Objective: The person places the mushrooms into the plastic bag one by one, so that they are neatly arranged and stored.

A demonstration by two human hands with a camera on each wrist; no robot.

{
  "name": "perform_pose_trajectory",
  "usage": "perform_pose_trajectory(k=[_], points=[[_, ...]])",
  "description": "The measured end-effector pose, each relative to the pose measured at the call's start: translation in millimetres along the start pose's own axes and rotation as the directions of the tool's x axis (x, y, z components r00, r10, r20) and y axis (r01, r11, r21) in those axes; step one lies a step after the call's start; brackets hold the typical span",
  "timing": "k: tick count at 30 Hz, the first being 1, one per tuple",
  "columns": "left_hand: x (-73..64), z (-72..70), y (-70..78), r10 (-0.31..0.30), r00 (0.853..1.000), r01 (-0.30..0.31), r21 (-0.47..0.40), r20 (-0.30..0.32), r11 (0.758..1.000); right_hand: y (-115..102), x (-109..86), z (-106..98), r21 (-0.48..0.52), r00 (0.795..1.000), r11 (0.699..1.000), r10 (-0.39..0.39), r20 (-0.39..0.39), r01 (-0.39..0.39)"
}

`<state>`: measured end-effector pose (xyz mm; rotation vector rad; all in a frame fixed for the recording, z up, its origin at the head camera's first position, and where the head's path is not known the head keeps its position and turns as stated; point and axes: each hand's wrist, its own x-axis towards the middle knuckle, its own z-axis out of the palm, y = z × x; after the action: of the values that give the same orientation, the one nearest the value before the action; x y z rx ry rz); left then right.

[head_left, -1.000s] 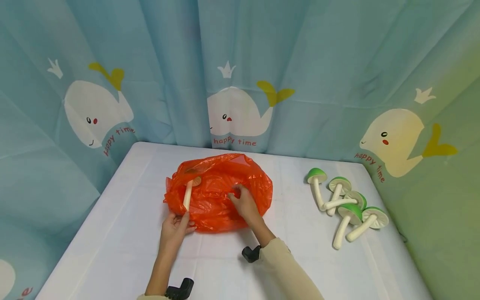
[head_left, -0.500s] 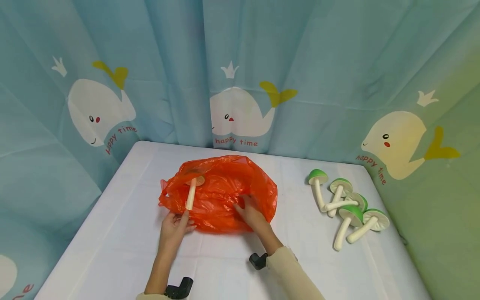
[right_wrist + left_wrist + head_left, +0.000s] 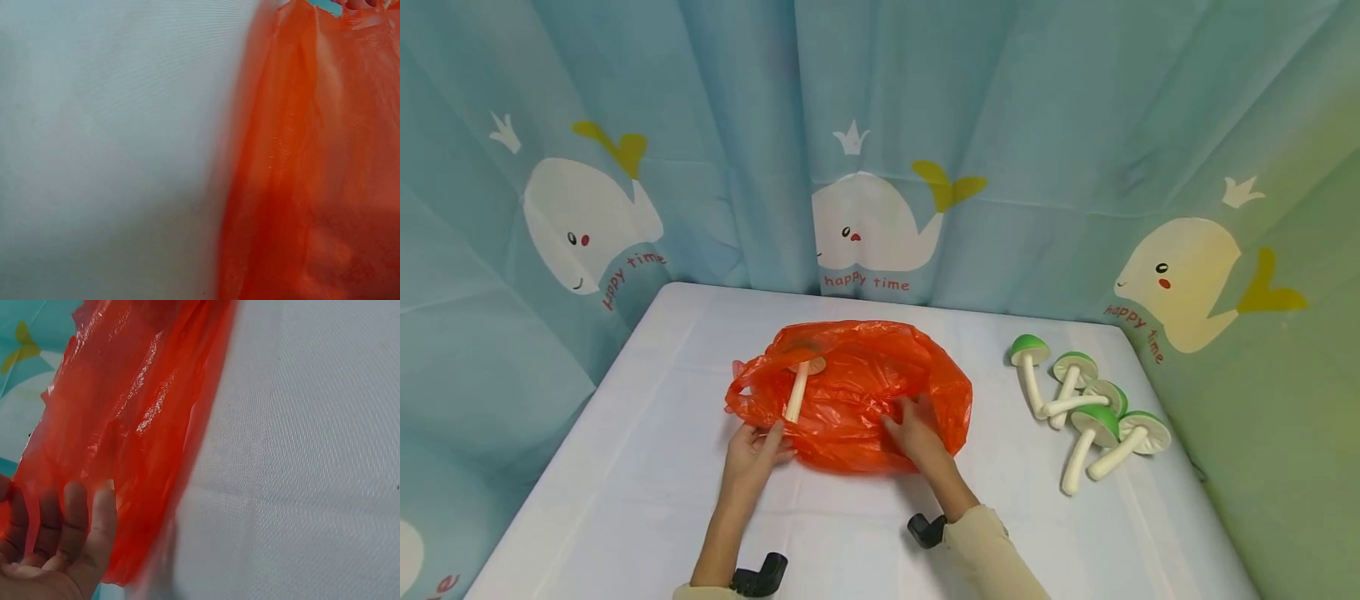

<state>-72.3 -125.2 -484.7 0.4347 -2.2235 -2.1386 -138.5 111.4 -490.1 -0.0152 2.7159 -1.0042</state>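
Note:
A red plastic bag (image 3: 850, 450) lies on the white table with its mouth spread toward the head camera. Inside its left part is a mushroom with a pale stem (image 3: 797, 392); its cap is partly covered by the bag film. My left hand (image 3: 752, 458) pinches the near left rim, thumb over it and fingers on the outside. In the left wrist view, that left hand (image 3: 62, 544) has its fingers against the red film. My right hand (image 3: 917, 429) reaches into the right side of the mouth, fingers spread and touching the film. The right wrist view shows only bag and tablecloth.
Several green-capped mushrooms (image 3: 1093, 425) lie in a loose pile on the table's right side. Behind the table (image 3: 625, 500) hangs a blue curtain (image 3: 722, 167) with whale prints. Black wrist mounts (image 3: 762, 575) sit on both forearms.
My right hand has moved rightward and its fingers have uncurled against the bag's inside. The bag's right side has spread right, and the mushroom in it has shifted slightly right. My left hand keeps its grip.

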Motion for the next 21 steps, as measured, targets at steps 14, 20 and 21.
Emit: perform_pose_trajectory(k=[14, 20, 21], points=[[4.6, 1.9, 5.3, 0.085, 0.981, -0.094, -0.046, -0.177, 0.995, -5.9, 2.6, -3.8, 0.104, 0.984, 0.992, -0.048, -0.17, 0.066], [3.5, 1.9, 11.6, 0.054, 0.97, -0.076, -0.086, -0.239, 0.993, -16.1, 0.8, -5.9, 0.25, 0.979, 0.956, -0.108, -0.172, 0.15], [3.3, 1.8, 11.9, 0.062, 0.97, -0.084, -0.087, -0.235, 0.993, -17.9, 0.2, -6.5, 0.293, 0.978, 0.941, -0.124, -0.17, 0.17]])
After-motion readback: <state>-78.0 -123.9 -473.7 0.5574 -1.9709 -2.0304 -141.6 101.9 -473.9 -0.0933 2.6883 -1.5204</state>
